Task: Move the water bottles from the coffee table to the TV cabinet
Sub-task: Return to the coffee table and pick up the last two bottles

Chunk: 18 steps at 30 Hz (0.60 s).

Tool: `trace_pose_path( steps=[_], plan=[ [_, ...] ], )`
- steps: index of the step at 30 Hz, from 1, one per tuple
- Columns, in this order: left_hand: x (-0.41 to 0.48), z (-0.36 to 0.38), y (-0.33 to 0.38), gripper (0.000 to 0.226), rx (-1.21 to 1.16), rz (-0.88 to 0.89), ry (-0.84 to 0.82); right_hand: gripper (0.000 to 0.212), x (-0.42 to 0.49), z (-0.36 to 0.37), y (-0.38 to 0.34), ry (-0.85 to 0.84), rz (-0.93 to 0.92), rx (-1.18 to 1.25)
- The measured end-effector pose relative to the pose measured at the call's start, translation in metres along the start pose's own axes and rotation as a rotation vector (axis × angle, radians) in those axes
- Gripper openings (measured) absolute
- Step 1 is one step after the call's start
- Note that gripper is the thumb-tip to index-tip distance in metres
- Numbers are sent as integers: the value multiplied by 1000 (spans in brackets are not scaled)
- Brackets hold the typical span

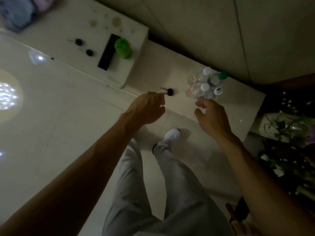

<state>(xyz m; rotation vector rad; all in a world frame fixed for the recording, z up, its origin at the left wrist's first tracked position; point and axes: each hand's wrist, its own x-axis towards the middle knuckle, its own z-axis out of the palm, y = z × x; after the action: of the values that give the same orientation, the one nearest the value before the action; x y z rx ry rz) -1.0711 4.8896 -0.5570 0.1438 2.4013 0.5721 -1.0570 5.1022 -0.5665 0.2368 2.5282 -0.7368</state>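
Several clear water bottles (205, 84) stand upright in a tight cluster on the low white TV cabinet (238, 103), some with white caps, some with green ones. My right hand (209, 116) hovers just in front of the cluster, fingers apart and curved, holding nothing. My left hand (148, 109) floats over the cabinet's front edge to the left of the bottles, fingers loosely spread and empty, close to a key with a black head (167, 91).
A raised white cabinet block (136, 26) to the left carries a black remote (108, 52), a green tub (123, 48) and two small black items (83, 47). Flowers in a vase (286, 128) stand at the right. Glossy floor tiles and my legs lie below.
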Motion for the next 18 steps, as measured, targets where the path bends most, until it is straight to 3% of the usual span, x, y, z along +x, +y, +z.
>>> trace_pose_path(
  steps=[10,18],
  plan=[
    [-126,-65,-2,30,-25,-2,188,32,-76,-18,-108,-64,-313,-163],
    [-244,-68,-46,31,19,-16,256,29,-164,27,-162,-115,-496,-237]
  ],
)
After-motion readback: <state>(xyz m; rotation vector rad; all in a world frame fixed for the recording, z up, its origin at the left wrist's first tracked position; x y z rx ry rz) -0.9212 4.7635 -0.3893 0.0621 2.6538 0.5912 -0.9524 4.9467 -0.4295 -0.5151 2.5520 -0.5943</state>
